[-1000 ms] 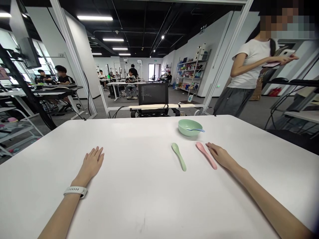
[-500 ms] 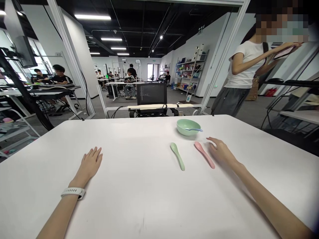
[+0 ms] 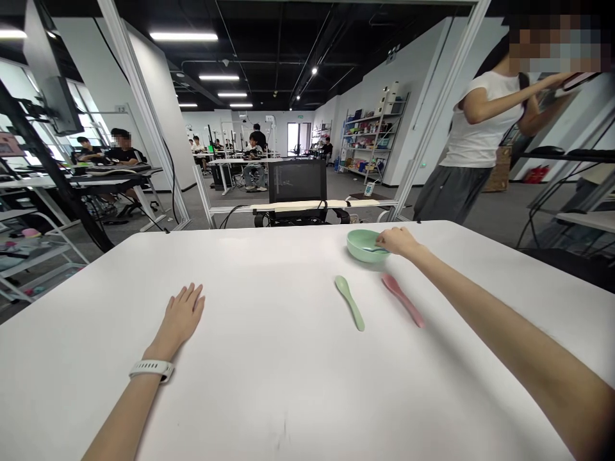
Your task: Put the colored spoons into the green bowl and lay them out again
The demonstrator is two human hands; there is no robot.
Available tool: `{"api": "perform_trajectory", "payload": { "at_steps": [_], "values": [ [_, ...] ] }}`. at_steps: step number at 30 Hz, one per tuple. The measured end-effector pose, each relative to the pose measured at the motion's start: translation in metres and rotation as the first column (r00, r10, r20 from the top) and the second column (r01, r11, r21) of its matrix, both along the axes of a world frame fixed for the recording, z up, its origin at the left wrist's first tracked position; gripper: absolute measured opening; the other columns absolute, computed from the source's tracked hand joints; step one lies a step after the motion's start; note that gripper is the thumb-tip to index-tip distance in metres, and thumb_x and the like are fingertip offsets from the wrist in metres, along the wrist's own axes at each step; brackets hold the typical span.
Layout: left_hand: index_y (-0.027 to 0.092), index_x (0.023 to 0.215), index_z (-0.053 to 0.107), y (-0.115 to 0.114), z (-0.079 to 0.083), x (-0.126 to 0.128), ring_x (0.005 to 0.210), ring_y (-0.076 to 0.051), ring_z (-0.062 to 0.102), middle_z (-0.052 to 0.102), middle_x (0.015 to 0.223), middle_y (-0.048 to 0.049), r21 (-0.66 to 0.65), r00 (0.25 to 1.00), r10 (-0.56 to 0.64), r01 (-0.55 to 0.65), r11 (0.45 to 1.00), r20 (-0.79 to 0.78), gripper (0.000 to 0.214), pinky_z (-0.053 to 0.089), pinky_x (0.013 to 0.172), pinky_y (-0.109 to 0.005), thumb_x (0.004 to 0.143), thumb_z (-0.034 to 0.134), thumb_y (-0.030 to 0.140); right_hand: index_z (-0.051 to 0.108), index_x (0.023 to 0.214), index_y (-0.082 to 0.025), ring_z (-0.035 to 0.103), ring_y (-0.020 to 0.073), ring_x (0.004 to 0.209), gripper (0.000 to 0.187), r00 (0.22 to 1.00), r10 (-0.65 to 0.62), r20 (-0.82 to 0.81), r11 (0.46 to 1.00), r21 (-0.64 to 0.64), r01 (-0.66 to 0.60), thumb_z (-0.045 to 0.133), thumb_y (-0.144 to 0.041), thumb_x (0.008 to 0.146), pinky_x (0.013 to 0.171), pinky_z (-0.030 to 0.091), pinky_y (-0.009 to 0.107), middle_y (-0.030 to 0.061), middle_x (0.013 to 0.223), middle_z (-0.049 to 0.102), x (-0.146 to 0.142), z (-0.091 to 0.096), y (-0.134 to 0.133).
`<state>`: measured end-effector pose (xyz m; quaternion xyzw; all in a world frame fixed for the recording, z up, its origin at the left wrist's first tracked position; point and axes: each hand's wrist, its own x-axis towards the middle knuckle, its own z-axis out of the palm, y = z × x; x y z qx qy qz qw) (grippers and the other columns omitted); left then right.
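Observation:
A pale green bowl (image 3: 360, 246) sits near the far edge of the white table (image 3: 269, 390), with a small blue spoon (image 3: 371, 250) resting in it. My right hand (image 3: 398, 242) is at the bowl's right rim, its fingers closed over the blue spoon's handle end. A green spoon (image 3: 350, 303) and a pink spoon (image 3: 403, 299) lie flat on the table in front of the bowl, apart from my hand. My left hand (image 3: 181, 317) lies flat and open on the table, touching nothing else, with a white watch band (image 3: 151, 369) on the wrist.
A person in a white shirt (image 3: 480, 131) stands beyond the table's far right corner, holding a flat object up. Metal frame posts (image 3: 432, 115) rise behind the far edge. A monitor (image 3: 296, 180) stands beyond them, with desks and shelves further back.
My right hand has moved forward from beside the pink spoon to the bowl's rim and closed over the blue spoon's handle. My left hand and the table spoons stay in place.

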<state>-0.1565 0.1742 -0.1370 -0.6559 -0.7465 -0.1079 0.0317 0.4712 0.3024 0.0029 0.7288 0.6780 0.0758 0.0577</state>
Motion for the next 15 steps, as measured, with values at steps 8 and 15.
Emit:
{"api": "perform_trajectory", "payload": {
  "at_steps": [8, 15],
  "values": [
    [0.014, 0.171, 0.062, -0.001, 0.001, -0.001, 0.174, -0.036, 0.049, 0.054, 0.184, -0.0200, 0.006, 1.000, -0.025, 0.025, 1.000, -0.003, 0.073, 0.041, 0.141, -0.063, 0.114, 0.027, 0.041, 0.092, 0.123, -0.018, 0.080, 0.0343, 0.133, 0.028, 1.000, -0.026, -0.012, 0.999, -0.027, 0.026, 0.073, -0.016, 0.103, 0.118, 0.049, 0.045, 0.0212, 0.130, 0.088, -0.016, -0.003, 0.002],
    [0.013, 0.172, 0.060, -0.002, 0.000, 0.000, 0.176, -0.036, 0.047, 0.051, 0.186, -0.0196, -0.002, 1.000, -0.015, 0.015, 1.000, 0.020, 0.075, 0.037, 0.144, -0.063, 0.114, 0.024, 0.043, 0.073, 0.160, -0.007, 0.076, 0.0378, 0.138, 0.055, 0.994, -0.029, -0.108, 0.985, 0.168, 0.047, 0.040, -0.016, 0.116, 0.112, 0.055, 0.046, 0.0333, 0.155, 0.071, -0.029, 0.005, -0.028]
  ]
}}
